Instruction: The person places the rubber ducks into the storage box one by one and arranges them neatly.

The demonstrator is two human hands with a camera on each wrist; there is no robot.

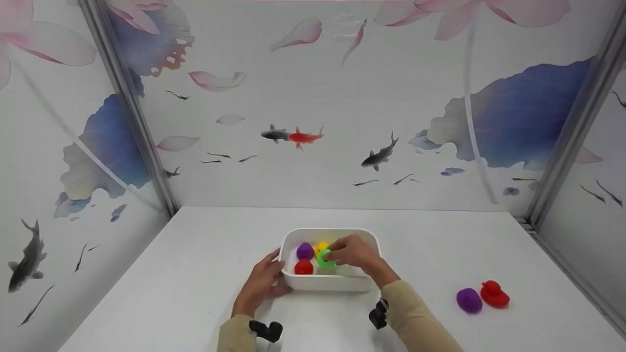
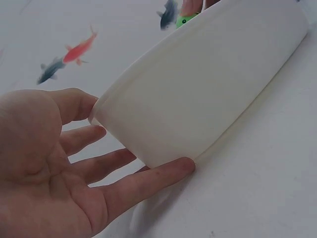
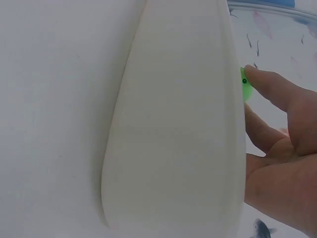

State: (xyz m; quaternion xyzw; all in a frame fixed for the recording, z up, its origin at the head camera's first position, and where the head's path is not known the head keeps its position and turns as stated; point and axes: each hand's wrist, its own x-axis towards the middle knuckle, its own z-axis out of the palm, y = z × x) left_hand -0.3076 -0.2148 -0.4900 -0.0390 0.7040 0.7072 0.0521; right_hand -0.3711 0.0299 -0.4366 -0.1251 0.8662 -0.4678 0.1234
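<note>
A white plastic box (image 1: pixel 327 283) stands on the table in front of me. At its left end my left hand (image 1: pixel 262 283) holds it, with fingers at the rim and the thumb (image 2: pixel 168 171) along the lower edge in the left wrist view. My right hand (image 1: pixel 353 252) reaches over the box and pinches a light green toy (image 1: pixel 325 259) with a black eye dot; the front wall hides much of the toy in both wrist views. Inside the box lie a purple toy (image 1: pixel 305 251), a round red toy (image 1: pixel 303 267) and a partly covered yellow toy (image 1: pixel 321 247).
To the right on the white table (image 1: pixel 234 230) lie a second purple toy (image 1: pixel 469 300) and a red toy duck (image 1: pixel 495 295), side by side. Printed panels (image 1: pixel 303 186) with metal corner posts (image 1: pixel 146 137) close off the back and both sides.
</note>
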